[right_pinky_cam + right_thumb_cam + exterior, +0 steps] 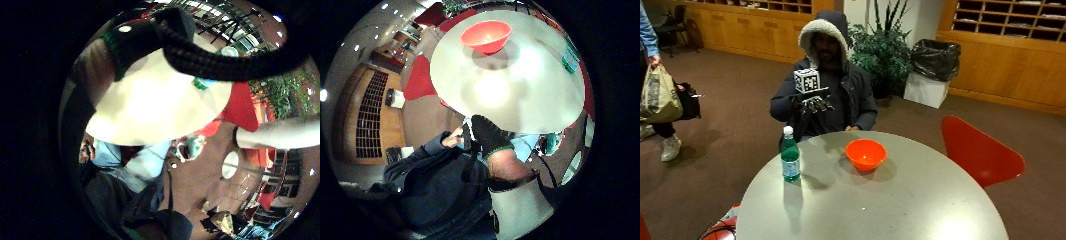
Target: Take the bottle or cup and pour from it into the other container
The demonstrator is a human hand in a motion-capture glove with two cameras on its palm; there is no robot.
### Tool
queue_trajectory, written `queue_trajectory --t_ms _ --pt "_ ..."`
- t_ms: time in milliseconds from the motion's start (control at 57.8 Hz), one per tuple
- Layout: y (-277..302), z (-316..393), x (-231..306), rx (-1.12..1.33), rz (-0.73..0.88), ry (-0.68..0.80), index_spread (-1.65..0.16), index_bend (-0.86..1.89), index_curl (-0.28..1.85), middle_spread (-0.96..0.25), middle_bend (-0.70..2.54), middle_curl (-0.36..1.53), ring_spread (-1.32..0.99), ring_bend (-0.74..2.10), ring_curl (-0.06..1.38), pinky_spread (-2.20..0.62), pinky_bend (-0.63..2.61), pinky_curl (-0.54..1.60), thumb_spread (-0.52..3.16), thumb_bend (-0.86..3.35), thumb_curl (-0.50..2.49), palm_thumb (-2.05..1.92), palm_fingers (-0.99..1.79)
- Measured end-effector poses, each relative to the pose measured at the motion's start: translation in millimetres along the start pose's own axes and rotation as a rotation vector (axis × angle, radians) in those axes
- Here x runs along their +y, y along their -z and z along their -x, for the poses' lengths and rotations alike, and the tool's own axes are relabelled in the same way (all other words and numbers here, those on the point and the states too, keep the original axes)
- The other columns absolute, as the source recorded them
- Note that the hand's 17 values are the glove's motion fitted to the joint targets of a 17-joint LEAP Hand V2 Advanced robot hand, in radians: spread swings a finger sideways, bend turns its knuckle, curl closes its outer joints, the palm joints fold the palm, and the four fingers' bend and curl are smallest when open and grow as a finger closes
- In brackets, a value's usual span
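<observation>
A green bottle with a white cap (790, 157) stands upright on the left side of the round white table (906, 205). An orange bowl (865, 154) sits near the table's middle, to the right of the bottle. My gloved right hand (814, 103) is raised in front of the person's chest, above the table's far edge and well clear of both, with fingers relaxed and nothing in them. The thumb side palm view looks down on the bowl (486, 36), the bottle (570, 57) near the table's rim (470, 105), and a gloved fingertip (487, 132).
A red chair (979, 152) stands at the table's right. The person's bare left hand (852, 128) rests at the far table edge. Behind are a potted plant (883, 50) and a bin with a black bag (933, 70).
</observation>
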State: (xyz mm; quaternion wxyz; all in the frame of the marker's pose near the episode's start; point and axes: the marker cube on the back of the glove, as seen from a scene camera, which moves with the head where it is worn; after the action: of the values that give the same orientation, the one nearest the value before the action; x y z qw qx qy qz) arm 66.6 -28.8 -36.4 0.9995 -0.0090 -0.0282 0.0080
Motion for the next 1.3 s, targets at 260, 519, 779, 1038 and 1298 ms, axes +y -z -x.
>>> queue_trajectory --t_ms 260,519,779,1038,1298 --pt "15 -64 -9 -0.079 -0.052 -0.092 -0.41 0.13 0.23 -0.05 0.19 0.30 0.12 0.21 0.26 0.33 0.59 0.35 1.04 -0.03 0.35 0.48 0.25" --pt "7 -149 -43 -0.233 -0.328 -0.147 -0.39 0.12 0.22 -0.04 0.19 0.31 0.13 0.23 0.27 0.34 0.62 0.36 1.02 -0.03 0.35 0.48 0.22" --pt "-31 -222 -62 -0.642 -0.361 0.010 -0.38 0.12 0.21 -0.01 0.18 0.31 0.16 0.24 0.28 0.34 0.68 0.37 0.96 -0.02 0.36 0.50 0.21" --pt "-76 -254 -130 -0.998 -0.407 -0.036 -0.36 0.13 0.21 0.01 0.18 0.31 0.16 0.25 0.29 0.34 0.71 0.37 0.91 -0.03 0.37 0.56 0.21" --pt "-104 -244 -172 -1.079 -0.305 -0.169 -0.33 0.11 0.20 0.02 0.21 0.32 0.18 0.28 0.29 0.33 0.71 0.36 0.85 -0.02 0.39 0.64 0.25"
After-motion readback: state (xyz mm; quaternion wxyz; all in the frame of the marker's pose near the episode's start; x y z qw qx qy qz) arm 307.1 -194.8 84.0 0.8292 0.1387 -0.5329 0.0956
